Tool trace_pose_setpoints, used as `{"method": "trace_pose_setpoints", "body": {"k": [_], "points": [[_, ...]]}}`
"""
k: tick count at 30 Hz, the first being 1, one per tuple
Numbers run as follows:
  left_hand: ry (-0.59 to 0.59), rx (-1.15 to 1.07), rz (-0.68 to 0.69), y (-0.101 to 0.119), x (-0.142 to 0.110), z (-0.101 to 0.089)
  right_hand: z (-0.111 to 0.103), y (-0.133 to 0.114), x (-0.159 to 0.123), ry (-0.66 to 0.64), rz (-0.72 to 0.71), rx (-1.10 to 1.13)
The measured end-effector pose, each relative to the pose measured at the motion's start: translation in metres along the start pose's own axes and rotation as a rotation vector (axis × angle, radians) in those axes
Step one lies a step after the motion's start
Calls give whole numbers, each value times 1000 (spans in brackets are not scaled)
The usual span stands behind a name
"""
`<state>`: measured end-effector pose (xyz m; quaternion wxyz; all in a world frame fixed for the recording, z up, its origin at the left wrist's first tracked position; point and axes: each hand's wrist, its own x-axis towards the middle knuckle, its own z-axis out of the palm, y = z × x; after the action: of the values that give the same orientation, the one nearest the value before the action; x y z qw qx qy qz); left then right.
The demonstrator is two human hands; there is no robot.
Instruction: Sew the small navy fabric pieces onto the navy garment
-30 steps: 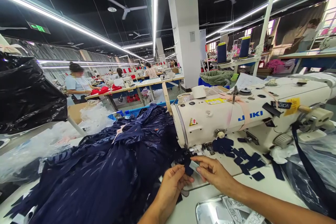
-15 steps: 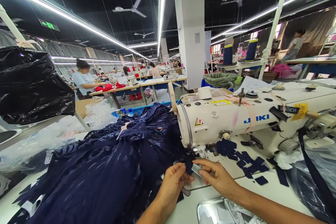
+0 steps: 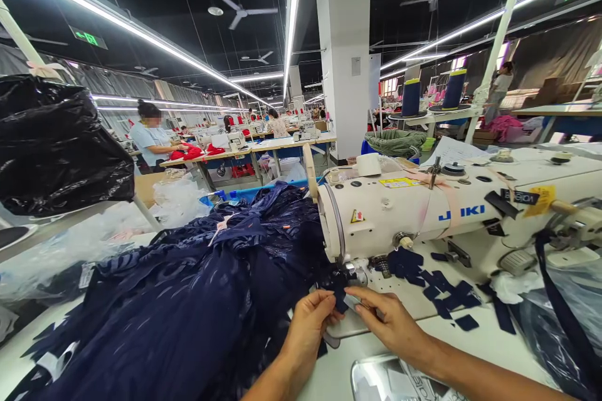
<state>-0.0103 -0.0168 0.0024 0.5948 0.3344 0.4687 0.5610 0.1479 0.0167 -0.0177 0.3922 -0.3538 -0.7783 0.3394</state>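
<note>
A big heap of navy patterned fabric (image 3: pixel 188 301) lies across the table to the left of a cream Juki sewing machine (image 3: pixel 451 213). My left hand (image 3: pixel 308 326) pinches the fabric's edge just in front of the needle area. Close beside it, my right hand (image 3: pixel 390 319) pinches a small navy piece with a pale label (image 3: pixel 339 301) against that edge. Both hands sit under the machine's head, fingers closed.
Small navy cut pieces (image 3: pixel 437 285) lie scattered on the machine bed. A metal tray with printed labels (image 3: pixel 399 382) is at the near edge. A black plastic bag (image 3: pixel 56 144) hangs at left. Other workers (image 3: pixel 150 138) sit at tables behind. Blue thread cones (image 3: pixel 411 97) stand at back right.
The view has shifted slightly. My hands have stayed at the needle area, with the fingers drawing a little closer over the small piece.
</note>
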Motion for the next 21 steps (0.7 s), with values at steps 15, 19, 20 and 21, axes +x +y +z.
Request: {"method": "trace_pose_setpoints", "body": {"k": [15, 19, 20, 21], "points": [[38, 92, 16, -3, 1, 2, -13, 0, 5, -229, -35, 160], [2, 152, -5, -3, 0, 3, -20, -5, 7, -302, -64, 161], [-8, 173, -1, -3, 0, 3, -22, -7, 8, -316, -84, 144], [-14, 191, 2, -3, 0, 3, -24, -8, 9, -328, -106, 125]]}}
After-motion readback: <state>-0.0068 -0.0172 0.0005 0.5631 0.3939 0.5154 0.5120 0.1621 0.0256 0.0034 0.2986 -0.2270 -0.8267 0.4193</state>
